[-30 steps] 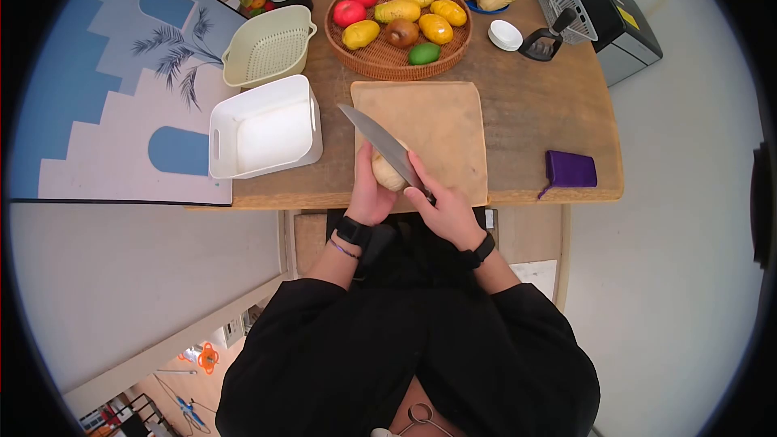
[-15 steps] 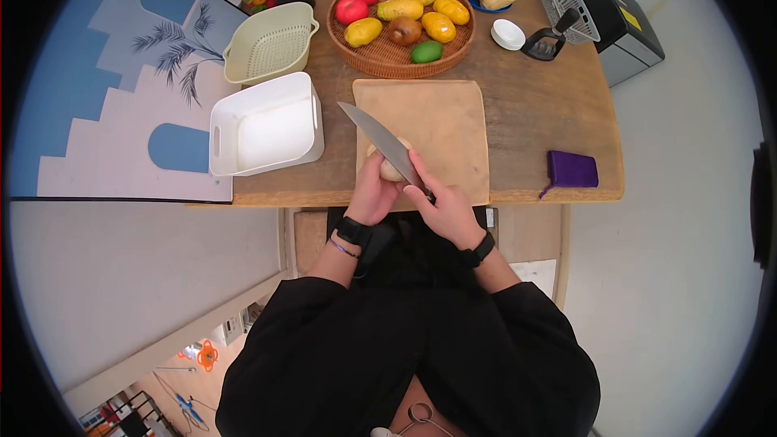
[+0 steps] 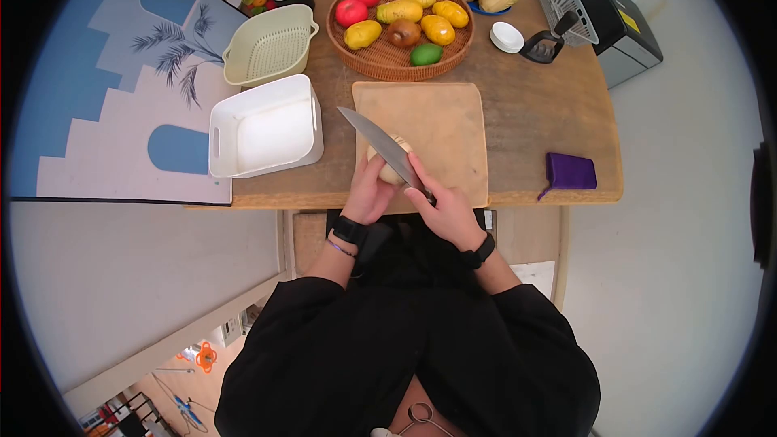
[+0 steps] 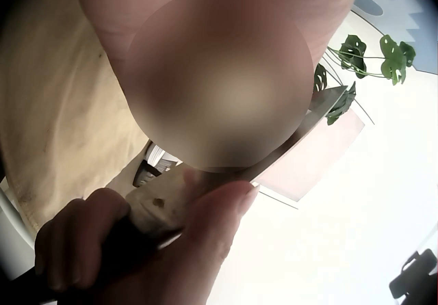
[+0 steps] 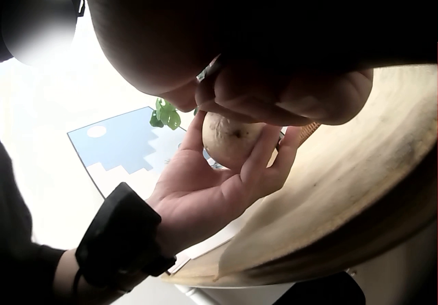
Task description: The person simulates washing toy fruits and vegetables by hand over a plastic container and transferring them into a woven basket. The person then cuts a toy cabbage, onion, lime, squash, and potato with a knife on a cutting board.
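Observation:
A pale round vegetable [image 3: 385, 167] is gripped by the left hand [image 3: 367, 194] above the near-left part of the cutting board [image 3: 445, 129]. Its brown-spotted surface shows between the left fingers in the right wrist view, where the vegetable [image 5: 229, 141] faces the camera and the left hand [image 5: 212, 189] curls round it. The right hand [image 3: 445, 212] grips a large knife [image 3: 369, 131] by its handle, the blade pointing up and left across the vegetable. In the left wrist view the right hand [image 4: 157, 250] is beside the vegetable [image 4: 161, 206]; a blurred circle covers much of the view.
Behind the board stands a wicker tray [image 3: 396, 73] of yellow, red, brown and green produce. A white bin [image 3: 267, 133] and a pale colander [image 3: 271, 44] are on the left. To the right lie a purple pouch [image 3: 571, 171], a white bowl [image 3: 507, 36] and a black-handled tool [image 3: 541, 47].
The left hand has shifted slightly and its fingers have moved round the vegetable, which appears turned. The right hand and knife have stayed almost in place.

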The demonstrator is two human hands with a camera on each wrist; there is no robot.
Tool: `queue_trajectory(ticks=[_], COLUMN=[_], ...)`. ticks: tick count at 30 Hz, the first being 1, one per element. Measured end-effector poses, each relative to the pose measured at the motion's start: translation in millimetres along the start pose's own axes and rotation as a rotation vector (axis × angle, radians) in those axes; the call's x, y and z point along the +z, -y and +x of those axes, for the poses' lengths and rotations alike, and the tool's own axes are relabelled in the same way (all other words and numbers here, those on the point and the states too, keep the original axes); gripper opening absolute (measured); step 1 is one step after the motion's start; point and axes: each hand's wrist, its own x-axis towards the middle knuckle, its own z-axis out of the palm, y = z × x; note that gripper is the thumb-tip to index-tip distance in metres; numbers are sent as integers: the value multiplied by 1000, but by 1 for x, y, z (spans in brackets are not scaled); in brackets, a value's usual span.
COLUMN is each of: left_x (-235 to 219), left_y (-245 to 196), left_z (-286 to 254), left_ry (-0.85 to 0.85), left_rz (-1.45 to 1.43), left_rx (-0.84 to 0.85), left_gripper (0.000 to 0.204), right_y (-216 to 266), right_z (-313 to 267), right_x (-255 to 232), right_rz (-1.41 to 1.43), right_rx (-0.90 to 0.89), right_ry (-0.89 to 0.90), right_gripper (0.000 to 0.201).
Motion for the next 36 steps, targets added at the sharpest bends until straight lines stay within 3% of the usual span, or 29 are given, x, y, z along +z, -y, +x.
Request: queue_trajectory(ticks=[6,8,12,14,21,28,32,36], left_x=[-4,-4,-1,9,19,7,7,16], left_y=[-5,1,4,-2,-5,7,6,1], left_z=[-5,-1,-2,-5,-5,-2,0,-10], left_ry=[81,18,6,-11,-76,-54,-94,-108], left_rz=[-71,-46,3,11,-95,13,-58,-81], left_rx=[-62,0,71,56,-30,59,31,-48], left_gripper=[34,33,32,30,33,44,46,46], right_y=[-3,2,-7,-19,2,-7,6,0], right_z=[2,0,4,7,2,5,-1,-2], right_x=[3,1,7,15,8,18,14,22], right_rz=[86,34,109,167,70,165,140,167], right_rx=[-26,-12,55,-70,10,-32,13,-91], right_ry=[-102,-10,-14,-159,-37,-141,-54,-148], right_gripper=[62,62,62,62,62,63,63,64])
